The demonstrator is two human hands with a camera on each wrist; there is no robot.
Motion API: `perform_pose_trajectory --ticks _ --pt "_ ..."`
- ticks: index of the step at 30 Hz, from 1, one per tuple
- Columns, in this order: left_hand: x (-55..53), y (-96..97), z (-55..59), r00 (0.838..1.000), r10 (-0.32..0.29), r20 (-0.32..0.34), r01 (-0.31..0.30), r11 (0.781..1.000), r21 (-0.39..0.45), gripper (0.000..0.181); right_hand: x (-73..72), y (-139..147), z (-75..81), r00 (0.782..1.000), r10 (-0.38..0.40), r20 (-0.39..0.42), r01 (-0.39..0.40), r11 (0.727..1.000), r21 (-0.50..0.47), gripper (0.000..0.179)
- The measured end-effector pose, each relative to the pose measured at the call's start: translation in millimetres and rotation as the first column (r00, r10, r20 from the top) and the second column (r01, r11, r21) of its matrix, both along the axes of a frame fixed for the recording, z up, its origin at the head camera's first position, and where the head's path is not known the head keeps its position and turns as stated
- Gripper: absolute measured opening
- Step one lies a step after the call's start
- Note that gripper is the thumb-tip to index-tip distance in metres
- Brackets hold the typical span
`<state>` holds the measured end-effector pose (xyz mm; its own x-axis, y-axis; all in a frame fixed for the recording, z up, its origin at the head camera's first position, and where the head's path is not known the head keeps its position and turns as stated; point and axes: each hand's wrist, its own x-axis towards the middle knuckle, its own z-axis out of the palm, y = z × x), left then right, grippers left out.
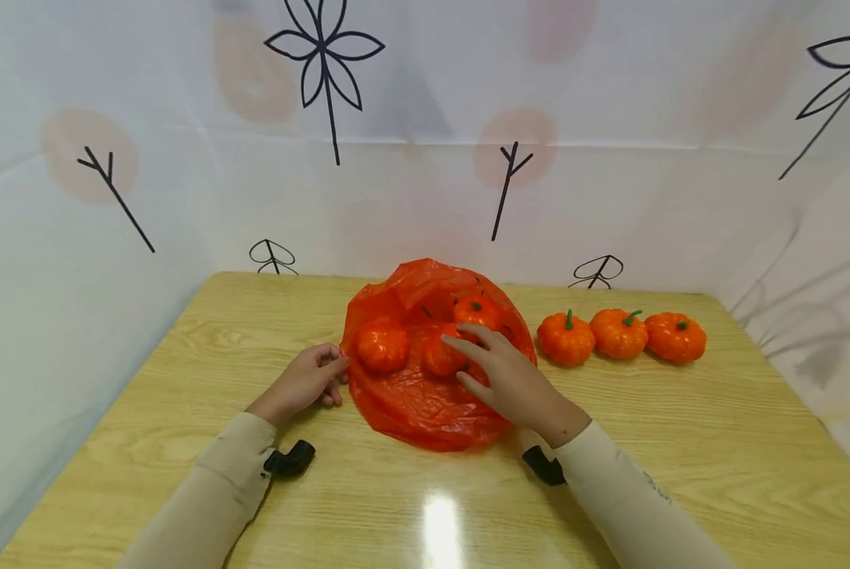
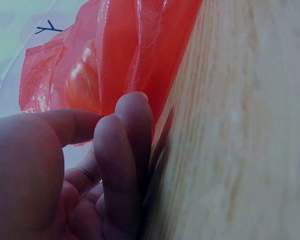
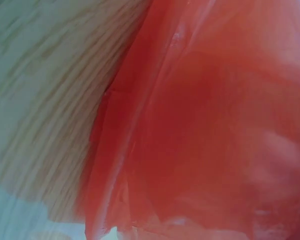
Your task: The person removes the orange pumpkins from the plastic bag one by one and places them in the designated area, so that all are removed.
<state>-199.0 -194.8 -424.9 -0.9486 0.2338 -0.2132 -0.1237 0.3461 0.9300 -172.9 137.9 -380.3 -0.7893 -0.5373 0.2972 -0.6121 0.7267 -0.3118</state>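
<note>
A red plastic bag (image 1: 425,411) lies spread with its mouth up on the table, holding three small orange pumpkins. One pumpkin (image 1: 382,348) is at the left, another (image 1: 437,359) near the middle, and a third (image 1: 476,310) toward the back. My left hand (image 1: 304,381) pinches the bag's left edge between thumb and fingers, close to the tabletop. Over the bag's right side reaches my right hand (image 1: 517,381), its fingers spread and slightly bent beside the middle pumpkin, which they partly cover. Red film (image 3: 210,130) fills most of the right wrist view, hiding that hand.
Three more orange pumpkins with green stems, the nearest one (image 1: 565,340) beside the bag, stand in a row to its right on the wooden table (image 1: 681,442). A white patterned cloth (image 1: 425,197) hangs along the back and sides.
</note>
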Motion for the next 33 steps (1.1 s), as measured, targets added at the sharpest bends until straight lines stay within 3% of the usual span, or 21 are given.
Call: perform_pose_trajectory --ticks 9,24,33 --pt "-1.8 2.3 -1.2 1.0 0.004 0.006 -0.004 1.0 0.001 0.025 -2.3 2.9 -3.0 0.997 0.002 -0.074 -0.002 1.0 0.003 0.058" --pt "0.4 2.6 -0.2 1.0 0.014 0.016 -0.014 1.0 -0.014 0.026 -1.3 0.6 -6.2 1.0 -0.002 -0.018 0.003 1.0 0.026 0.06" --pt "1.7 1.4 1.2 1.0 0.002 0.005 -0.002 1.0 -0.013 0.027 -3.0 0.5 -7.2 0.999 -0.001 -0.033 0.003 0.999 0.047 0.061"
